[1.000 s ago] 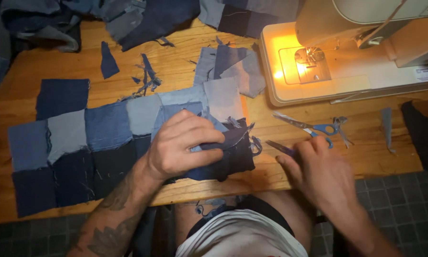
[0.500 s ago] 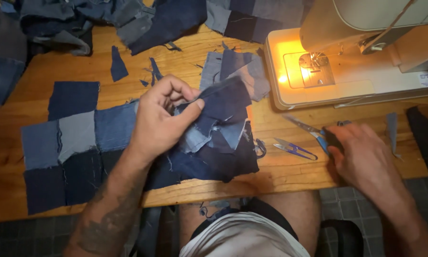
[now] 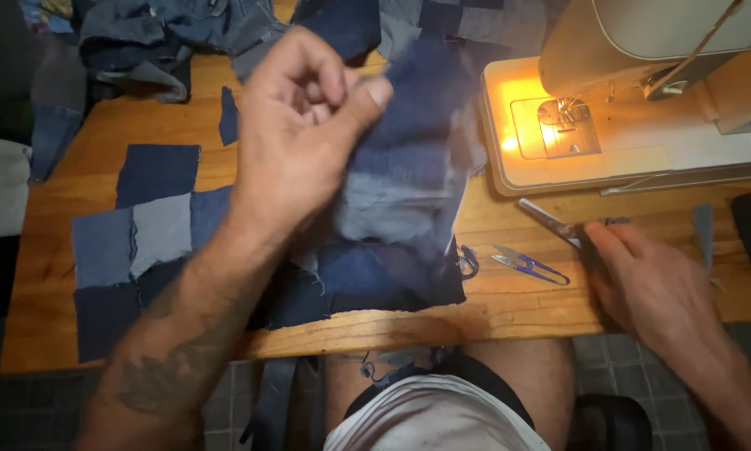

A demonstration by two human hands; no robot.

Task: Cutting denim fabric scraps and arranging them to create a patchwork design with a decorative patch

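My left hand [image 3: 296,125] pinches the denim patchwork [image 3: 392,200] up off the wooden table [image 3: 509,305] while my right hand [image 3: 643,284] closes on the scissors [image 3: 559,225], so a careless tug might fray seams or drag scraps toward the lit sewing machine [image 3: 626,92].

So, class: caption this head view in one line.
Left hand lifts denim patchwork; right hand grips scissors beside sewing machine.
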